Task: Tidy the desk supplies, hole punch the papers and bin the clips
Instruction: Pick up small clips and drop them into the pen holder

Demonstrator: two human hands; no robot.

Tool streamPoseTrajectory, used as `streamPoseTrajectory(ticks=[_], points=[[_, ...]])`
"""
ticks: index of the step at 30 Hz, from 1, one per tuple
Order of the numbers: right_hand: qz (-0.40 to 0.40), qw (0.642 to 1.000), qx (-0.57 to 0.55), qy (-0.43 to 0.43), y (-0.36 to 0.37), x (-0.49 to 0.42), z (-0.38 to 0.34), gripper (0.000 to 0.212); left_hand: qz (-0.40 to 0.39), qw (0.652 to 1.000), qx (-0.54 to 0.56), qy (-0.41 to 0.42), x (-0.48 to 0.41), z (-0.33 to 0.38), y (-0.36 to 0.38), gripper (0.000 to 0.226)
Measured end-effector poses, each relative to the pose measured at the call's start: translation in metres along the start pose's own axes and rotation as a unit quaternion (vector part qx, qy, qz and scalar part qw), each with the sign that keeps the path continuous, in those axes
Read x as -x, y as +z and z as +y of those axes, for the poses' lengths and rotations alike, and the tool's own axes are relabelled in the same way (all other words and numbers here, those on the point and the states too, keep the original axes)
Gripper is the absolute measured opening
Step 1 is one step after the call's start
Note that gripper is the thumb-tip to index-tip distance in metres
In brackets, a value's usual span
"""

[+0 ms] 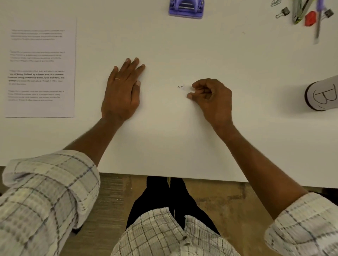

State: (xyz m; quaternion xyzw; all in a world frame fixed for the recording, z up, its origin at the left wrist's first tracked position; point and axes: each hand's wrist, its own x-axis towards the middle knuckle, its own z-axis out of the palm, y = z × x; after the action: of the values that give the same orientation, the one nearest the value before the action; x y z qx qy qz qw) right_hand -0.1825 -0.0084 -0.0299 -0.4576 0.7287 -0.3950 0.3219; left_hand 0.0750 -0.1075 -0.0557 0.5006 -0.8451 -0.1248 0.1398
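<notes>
Hands lay on a white desk point(164, 36), and the purple hole punch point(186, 8) at the far edge of that desk was the thing to find all else by. The left hand point(121, 89) rested flat on the desk, nearer the person than the hole punch and off to its left, with its fingers spread out and holding nothing. A thin ring point(117, 79) sat on one finger. The right hand point(210, 98) lay nearer the person than the hole punch and a little to its right. Its fingers were curled in loosely, with the thumb and first finger close together, and I could not tell if they pinched anything. Just beside those fingertips were tiny specks point(180, 86) on the desk, too small to name. A sheet of paper point(41, 67) with printed lines lay flat, far to the left of the hole punch, well apart from the left hand. Far to the right of the hole punch, at the desk's far corner, sat a small heap of things: black binder clips point(283, 12), a wire paper clip point(275, 2), a small red thing point(310, 18) and some long tools that were blurred. Nearer the person than that heap, at the right edge, stood a round bin point(323, 95) with a white label marked B. Checked sleeves point(49, 191) were rolled up on both arms.
</notes>
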Motion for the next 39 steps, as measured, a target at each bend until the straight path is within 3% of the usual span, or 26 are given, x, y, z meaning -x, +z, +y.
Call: streamPoseTrajectory(ticks=[4,8,11,15,19,23,28,31,36,39], points=[[-0.012,0.999,0.011,-0.037,0.017,-0.019,-0.012,0.020,-0.004,1.000,0.000,-0.001,0.000,0.001,-0.002,0.050],[0.039,0.988,0.101,-0.114,0.010,-0.022,-0.013,0.023,-0.004,1.000,-0.001,-0.003,0.000,0.002,-0.002,0.050],[-0.009,0.966,0.213,-0.143,0.009,-0.013,-0.007,0.034,-0.001,1.000,-0.001,-0.001,0.000,0.002,-0.002,0.050],[-0.049,0.951,0.254,-0.168,0.025,-0.002,-0.010,0.032,-0.009,1.000,0.000,-0.004,0.001,0.004,-0.005,0.050],[-0.134,0.891,0.346,-0.261,0.018,-0.003,-0.006,0.048,-0.010,1.000,0.000,-0.004,0.000,0.004,-0.006,0.050],[-0.193,0.842,0.381,-0.330,-0.010,-0.018,0.004,0.041,-0.003,1.000,0.001,-0.001,0.001,0.005,-0.006,0.050],[-0.211,0.846,0.361,-0.332,-0.020,-0.032,0.001,0.021,-0.006,1.000,0.003,-0.002,0.001,0.005,-0.007,0.050],[-0.215,0.841,0.375,-0.325,-0.019,-0.035,-0.002,0.024,-0.005,1.000,0.003,0.000,0.001,0.004,-0.006,0.050],[-0.225,0.786,0.445,-0.366,-0.019,-0.040,-0.006,0.041,-0.005,1.000,0.004,0.002,0.000,0.002,-0.004,0.050],[-0.195,0.792,0.461,-0.349,-0.012,-0.040,-0.010,0.039,-0.005,1.000,0.002,0.003,0.000,0.001,-0.004,0.050]])
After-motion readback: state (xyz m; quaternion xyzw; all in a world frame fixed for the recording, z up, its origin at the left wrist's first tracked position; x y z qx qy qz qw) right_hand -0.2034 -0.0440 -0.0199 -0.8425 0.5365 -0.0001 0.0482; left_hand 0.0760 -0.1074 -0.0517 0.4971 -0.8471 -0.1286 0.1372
